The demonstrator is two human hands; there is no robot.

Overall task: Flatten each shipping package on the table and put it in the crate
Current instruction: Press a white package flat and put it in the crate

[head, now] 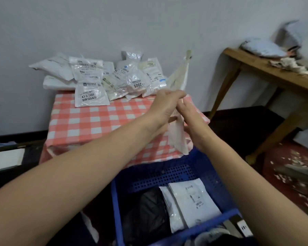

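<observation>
Left hand (164, 106) grips an upright cream package (179, 139) at centre right; right hand (192, 125) presses flat against its other side, above the blue crate (167, 176)'s far rim by the worktop (96, 121).

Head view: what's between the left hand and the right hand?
A pale package, stood on end: the left hand grips it and the right hand lies flat against its other side. Nothing else sits between them. Head view, the only one.
</observation>
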